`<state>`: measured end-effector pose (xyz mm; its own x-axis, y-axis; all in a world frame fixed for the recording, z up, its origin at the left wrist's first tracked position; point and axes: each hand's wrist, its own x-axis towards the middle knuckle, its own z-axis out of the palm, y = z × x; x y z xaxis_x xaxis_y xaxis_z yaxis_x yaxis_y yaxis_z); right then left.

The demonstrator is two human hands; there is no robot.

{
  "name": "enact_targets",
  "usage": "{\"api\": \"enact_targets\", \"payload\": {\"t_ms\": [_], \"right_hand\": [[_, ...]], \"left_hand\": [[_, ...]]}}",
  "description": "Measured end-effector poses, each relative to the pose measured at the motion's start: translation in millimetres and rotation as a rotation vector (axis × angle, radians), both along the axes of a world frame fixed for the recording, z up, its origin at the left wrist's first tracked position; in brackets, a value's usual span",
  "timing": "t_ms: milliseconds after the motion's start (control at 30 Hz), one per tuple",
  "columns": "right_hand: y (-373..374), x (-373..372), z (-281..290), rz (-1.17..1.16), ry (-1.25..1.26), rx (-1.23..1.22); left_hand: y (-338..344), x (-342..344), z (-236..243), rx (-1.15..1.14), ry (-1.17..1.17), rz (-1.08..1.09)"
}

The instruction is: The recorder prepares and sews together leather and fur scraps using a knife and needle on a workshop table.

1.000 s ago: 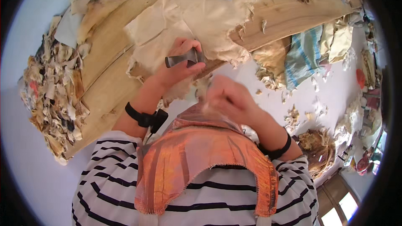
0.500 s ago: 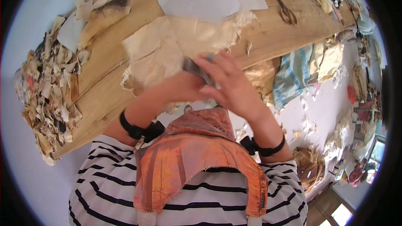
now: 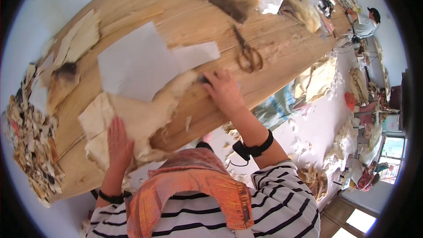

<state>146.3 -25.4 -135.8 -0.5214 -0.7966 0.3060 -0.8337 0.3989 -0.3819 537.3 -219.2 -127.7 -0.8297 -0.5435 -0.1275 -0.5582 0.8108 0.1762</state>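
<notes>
My left hand lies flat on hide, fingers extended, grasping nothing, likely steadying it; right hand curled round blurred dark tool.

No legible txt, nos., labels or signs anywhere. White paper sheet L of the scissors: no readable marks. Blue-green sack, nearer the wearer than the scissors: blurry, can't read. Bg clutter far R of the scissors: too small.
</notes>
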Motion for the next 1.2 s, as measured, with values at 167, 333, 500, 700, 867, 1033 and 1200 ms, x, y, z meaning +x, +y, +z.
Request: {"api": "enact_targets", "payload": {"t_ms": [167,333,500,700,867,1033,1200], "right_hand": [[0,-151,34,-0.010,0.326,-0.123],[-24,-365,38,-0.198,0.631,0.254],[-29,-460,-6,-0.059,0.671,0.529],[-22,-518,8,-0.096,0.648,0.565],[-51,-375,56,-0.050,0.439,0.158],[-74,-38,63,0.058,-0.418,-0.210],[-114,208,47,0.158,-0.558,0.127]], "left_hand": [[4,-7,7,0.015,-0.027,0.046],[3,-8,8,-0.013,0.005,0.001],[0,0,4,0.014,-0.077,0.027],[3,-4,11,0.042,-0.017,0.046],[-34,4,34,0.159,0.332,0.076],[-104,3,40,0.208,0.411,-0.110],[-129,-7,19,0.340,0.430,-0.532]]}}
